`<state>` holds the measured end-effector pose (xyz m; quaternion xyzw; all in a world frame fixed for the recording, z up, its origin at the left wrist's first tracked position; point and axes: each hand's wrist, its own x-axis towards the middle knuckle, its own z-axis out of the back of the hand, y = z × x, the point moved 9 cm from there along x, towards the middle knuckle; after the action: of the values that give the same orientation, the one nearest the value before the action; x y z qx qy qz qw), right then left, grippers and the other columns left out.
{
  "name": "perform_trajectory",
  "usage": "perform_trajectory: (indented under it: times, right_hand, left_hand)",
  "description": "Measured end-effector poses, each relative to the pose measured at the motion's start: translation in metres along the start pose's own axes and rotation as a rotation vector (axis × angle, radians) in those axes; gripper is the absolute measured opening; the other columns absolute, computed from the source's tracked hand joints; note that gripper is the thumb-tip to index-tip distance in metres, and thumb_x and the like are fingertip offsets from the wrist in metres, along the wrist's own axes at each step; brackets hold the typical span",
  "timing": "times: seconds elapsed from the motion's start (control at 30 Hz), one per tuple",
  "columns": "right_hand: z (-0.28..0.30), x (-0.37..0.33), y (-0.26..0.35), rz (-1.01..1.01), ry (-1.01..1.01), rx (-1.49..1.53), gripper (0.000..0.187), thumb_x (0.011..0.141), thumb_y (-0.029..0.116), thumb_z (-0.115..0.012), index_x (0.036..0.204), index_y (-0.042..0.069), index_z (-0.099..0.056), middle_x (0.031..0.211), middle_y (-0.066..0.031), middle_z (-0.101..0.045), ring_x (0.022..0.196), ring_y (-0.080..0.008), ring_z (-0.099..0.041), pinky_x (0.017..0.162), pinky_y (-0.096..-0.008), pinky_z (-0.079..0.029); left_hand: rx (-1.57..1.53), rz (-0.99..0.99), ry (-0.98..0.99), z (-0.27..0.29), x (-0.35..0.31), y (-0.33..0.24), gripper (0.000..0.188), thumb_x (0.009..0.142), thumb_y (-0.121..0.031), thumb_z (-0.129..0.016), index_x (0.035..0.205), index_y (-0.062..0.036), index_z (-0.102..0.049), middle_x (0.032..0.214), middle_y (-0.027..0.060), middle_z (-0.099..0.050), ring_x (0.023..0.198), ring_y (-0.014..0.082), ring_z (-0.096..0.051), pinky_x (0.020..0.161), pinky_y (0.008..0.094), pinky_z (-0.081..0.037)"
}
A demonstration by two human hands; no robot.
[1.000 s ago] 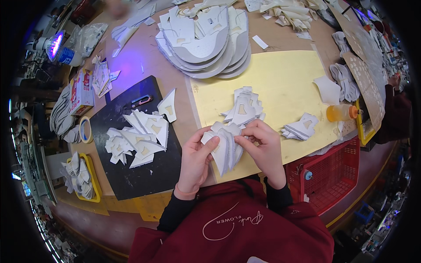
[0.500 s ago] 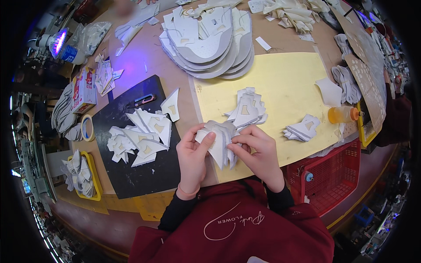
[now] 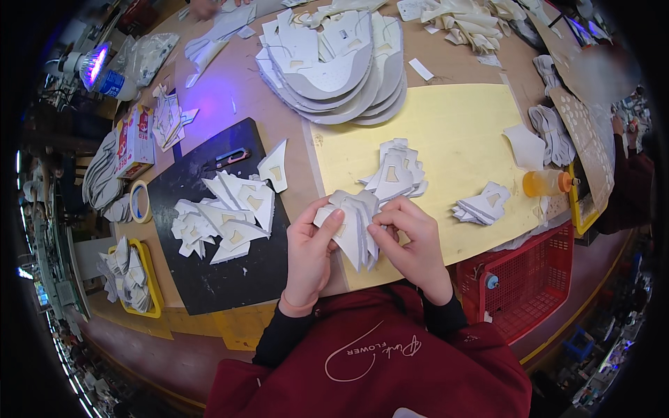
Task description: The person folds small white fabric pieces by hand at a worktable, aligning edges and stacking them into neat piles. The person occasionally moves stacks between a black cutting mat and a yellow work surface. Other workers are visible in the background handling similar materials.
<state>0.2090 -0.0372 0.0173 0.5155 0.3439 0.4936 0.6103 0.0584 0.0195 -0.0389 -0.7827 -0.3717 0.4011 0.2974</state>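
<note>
A fanned stack of white and grey cut pieces [image 3: 357, 226] is held up in front of me, over the near edge of the table. My left hand [image 3: 309, 251] is closed around its left side, thumb across the front. With thumb and fingertips, my right hand [image 3: 411, 237] pinches the right edge of the stack. Just beyond lies another pile of like pieces [image 3: 394, 171] on the yellow board [image 3: 446, 132]. A smaller pile [image 3: 483, 203] rests farther right. Several loose pieces [image 3: 230, 214] with small window-like marks lie on the black mat [image 3: 198, 285] to the left.
Large layered white panels [image 3: 327, 70] sit at the back. A cutter knife [image 3: 232, 158] lies on the mat, beside a tape roll [image 3: 140, 202]. An orange bottle [image 3: 546, 183] stands right, above a red crate [image 3: 533, 279]. A lit lamp [image 3: 94, 66] is far left.
Both hands stay on the stack, with only a slight shift of fingers and pieces. The whole view has moved a little.
</note>
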Motion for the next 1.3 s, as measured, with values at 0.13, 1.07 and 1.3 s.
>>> perform_trajectory:
  times: [0.13, 1.07, 1.3]
  right_hand:
    - [-0.003, 0.0, 0.0, -0.017, -0.013, 0.01, 0.012, 0.083, 0.0, -0.076, 0.088, -0.003, -0.067, 0.082, -0.004, -0.058, 0.063, -0.0078, -0.051, 0.056, -0.0222, -0.041]
    - [0.164, -0.091, -0.06, -0.064, -1.092, -0.191, 0.055, 0.095, 0.002, -0.058, 0.143, -0.002, -0.032, 0.126, -0.0185, -0.055, 0.119, -0.0268, -0.052, 0.103, -0.0401, -0.04]
    - [0.149, -0.056, -0.052, -0.062, -0.794, -0.646, 0.065, 0.096, 0.011, -0.059, 0.15, -0.005, -0.028, 0.149, -0.0285, -0.034, 0.144, -0.0434, -0.026, 0.119, -0.0495, -0.021]
  left_hand:
    - [0.058, -0.05, -0.018, -0.003, -0.002, -0.004, 0.034, 0.097, -0.005, -0.064, 0.127, 0.0073, -0.056, 0.106, 0.0093, -0.068, 0.088, 0.0108, -0.066, 0.075, 0.023, -0.054]
    - [0.657, -0.28, -0.026, -0.024, 0.012, -0.027, 0.016, 0.095, -0.007, -0.066, 0.107, 0.0034, -0.068, 0.093, 0.0045, -0.067, 0.085, 0.0078, -0.061, 0.075, 0.0233, -0.049]
    - [1.064, -0.716, -0.033, -0.084, 0.022, -0.051, 0.03, 0.089, -0.01, -0.071, 0.116, 0.0018, -0.066, 0.106, 0.014, -0.067, 0.098, 0.0278, -0.065, 0.089, 0.0344, -0.05]
